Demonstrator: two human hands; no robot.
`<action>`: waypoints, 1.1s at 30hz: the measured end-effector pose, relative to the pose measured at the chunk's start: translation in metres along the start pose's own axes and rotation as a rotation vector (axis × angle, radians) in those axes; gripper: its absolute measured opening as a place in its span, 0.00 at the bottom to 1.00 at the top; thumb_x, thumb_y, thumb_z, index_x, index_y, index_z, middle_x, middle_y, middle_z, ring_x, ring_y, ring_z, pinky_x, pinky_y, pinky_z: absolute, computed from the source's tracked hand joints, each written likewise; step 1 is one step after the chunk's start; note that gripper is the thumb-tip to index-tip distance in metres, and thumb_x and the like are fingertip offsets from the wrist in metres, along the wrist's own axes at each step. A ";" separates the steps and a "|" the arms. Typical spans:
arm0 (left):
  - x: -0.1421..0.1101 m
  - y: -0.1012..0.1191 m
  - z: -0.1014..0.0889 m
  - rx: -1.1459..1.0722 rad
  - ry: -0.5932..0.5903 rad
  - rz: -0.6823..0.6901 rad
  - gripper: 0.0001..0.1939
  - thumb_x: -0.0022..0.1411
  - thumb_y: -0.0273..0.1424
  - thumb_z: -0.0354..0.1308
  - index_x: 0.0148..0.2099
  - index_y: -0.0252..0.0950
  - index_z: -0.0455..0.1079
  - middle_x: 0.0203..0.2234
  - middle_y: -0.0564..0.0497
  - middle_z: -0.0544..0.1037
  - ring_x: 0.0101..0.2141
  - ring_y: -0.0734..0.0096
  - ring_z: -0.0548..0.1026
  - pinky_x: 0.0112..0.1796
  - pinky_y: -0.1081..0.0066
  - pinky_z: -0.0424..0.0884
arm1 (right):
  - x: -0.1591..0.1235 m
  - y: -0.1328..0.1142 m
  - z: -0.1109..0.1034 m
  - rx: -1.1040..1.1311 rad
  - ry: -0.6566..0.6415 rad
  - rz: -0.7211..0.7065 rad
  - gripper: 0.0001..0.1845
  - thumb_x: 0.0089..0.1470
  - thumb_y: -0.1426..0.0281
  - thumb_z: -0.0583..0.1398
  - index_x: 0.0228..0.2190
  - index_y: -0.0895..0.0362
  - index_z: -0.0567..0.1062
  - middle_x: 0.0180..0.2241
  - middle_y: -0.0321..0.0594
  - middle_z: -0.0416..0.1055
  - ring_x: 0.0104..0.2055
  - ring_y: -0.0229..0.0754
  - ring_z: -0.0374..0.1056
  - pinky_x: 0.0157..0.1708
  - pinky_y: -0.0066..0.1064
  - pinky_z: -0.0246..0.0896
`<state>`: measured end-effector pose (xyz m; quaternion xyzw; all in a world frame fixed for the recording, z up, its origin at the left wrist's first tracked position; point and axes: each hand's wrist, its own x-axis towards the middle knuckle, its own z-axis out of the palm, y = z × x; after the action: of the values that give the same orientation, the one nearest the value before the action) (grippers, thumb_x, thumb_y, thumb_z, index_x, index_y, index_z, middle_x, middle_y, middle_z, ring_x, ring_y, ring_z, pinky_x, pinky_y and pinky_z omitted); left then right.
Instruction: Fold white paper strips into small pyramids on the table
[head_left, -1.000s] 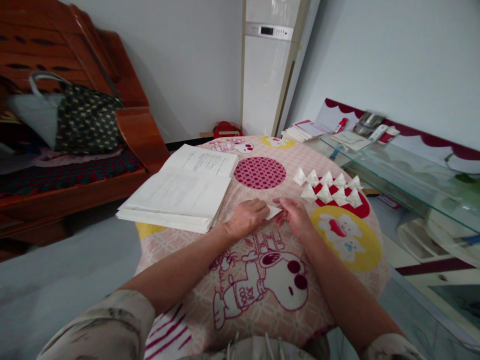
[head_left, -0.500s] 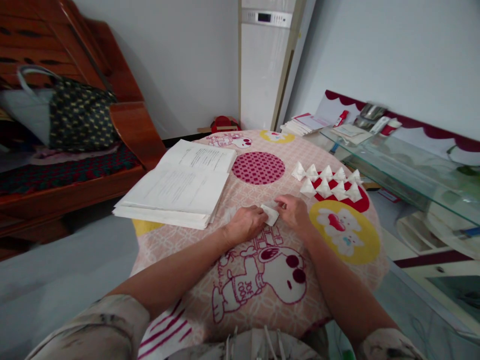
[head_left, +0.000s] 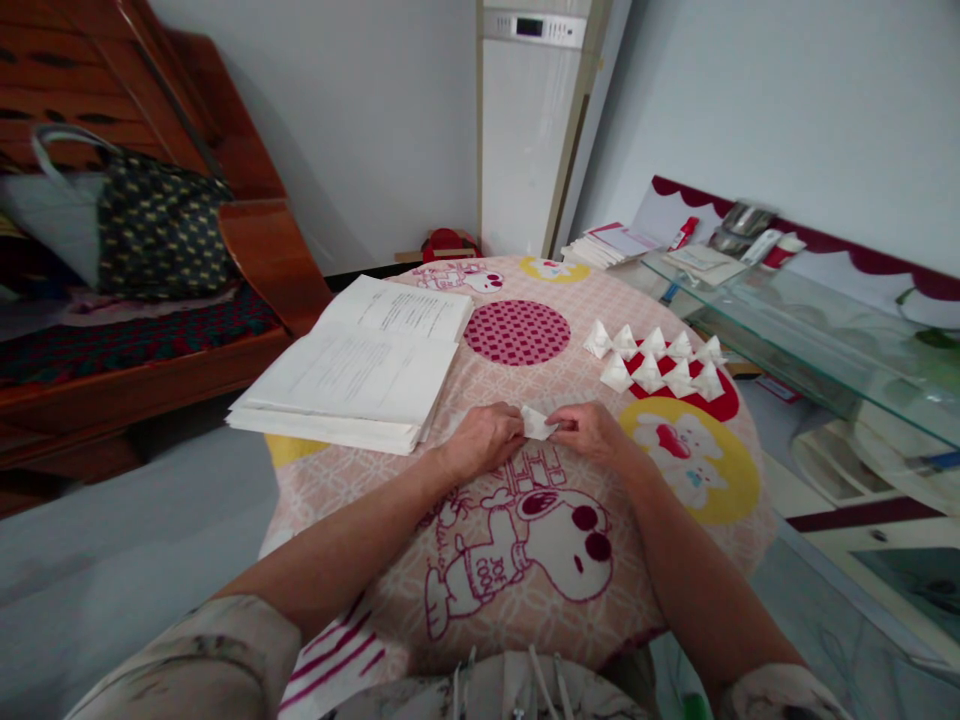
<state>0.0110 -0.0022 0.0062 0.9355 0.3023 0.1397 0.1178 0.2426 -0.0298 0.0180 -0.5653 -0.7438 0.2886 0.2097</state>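
Between my hands is a small folded piece of white paper (head_left: 535,423), just above the patterned tablecloth. My left hand (head_left: 491,437) is closed on its left side, fingers curled. At its right edge, my right hand (head_left: 589,432) pinches the paper between thumb and fingers. To the right of my hands stand several pointed folded paper pieces (head_left: 649,372) in two rows, partly over a red patch of the cloth. A thick open book (head_left: 360,375) with printed pages lies left of my hands.
The round table (head_left: 480,560) has a cloth with cartoon prints. A glass shelf unit (head_left: 810,340) with small items adjoins it at the right. Behind stand a stack of papers (head_left: 607,246) and a tall air conditioner (head_left: 529,140). A wooden bench (head_left: 259,260) with bags is at the left.
The paper between my hands has been turned and now shows a flatter face. My right hand has shifted its grip to the paper's right edge. The camera view has tilted slightly.
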 end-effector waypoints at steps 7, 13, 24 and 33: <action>0.002 -0.001 -0.004 -0.189 0.070 -0.194 0.07 0.62 0.24 0.61 0.30 0.34 0.74 0.31 0.50 0.77 0.35 0.70 0.74 0.39 0.72 0.67 | 0.003 0.005 0.002 0.067 0.051 0.025 0.10 0.52 0.68 0.61 0.28 0.58 0.82 0.23 0.38 0.75 0.27 0.40 0.65 0.29 0.30 0.56; 0.005 -0.004 -0.006 -0.214 0.069 -0.332 0.08 0.63 0.28 0.60 0.30 0.34 0.73 0.30 0.50 0.76 0.33 0.71 0.73 0.38 0.72 0.68 | 0.010 0.004 0.009 0.046 0.095 0.055 0.13 0.54 0.68 0.58 0.22 0.58 0.75 0.17 0.33 0.67 0.22 0.36 0.59 0.26 0.29 0.51; 0.011 0.000 0.004 -0.092 0.075 -0.455 0.10 0.65 0.32 0.59 0.31 0.34 0.72 0.32 0.48 0.76 0.34 0.69 0.73 0.38 0.70 0.70 | 0.020 -0.001 0.011 -0.059 0.099 0.157 0.12 0.54 0.68 0.60 0.21 0.57 0.75 0.18 0.35 0.69 0.23 0.37 0.62 0.25 0.28 0.50; 0.016 -0.007 -0.002 -0.129 0.040 -0.515 0.10 0.61 0.33 0.62 0.30 0.33 0.76 0.30 0.48 0.78 0.32 0.69 0.73 0.35 0.70 0.67 | 0.023 -0.011 0.012 -0.160 0.127 0.220 0.12 0.52 0.68 0.62 0.20 0.57 0.75 0.18 0.34 0.66 0.24 0.37 0.60 0.26 0.29 0.49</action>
<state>0.0194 0.0132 0.0088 0.8153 0.5232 0.1425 0.2030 0.2212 -0.0124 0.0158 -0.6754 -0.6832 0.2131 0.1777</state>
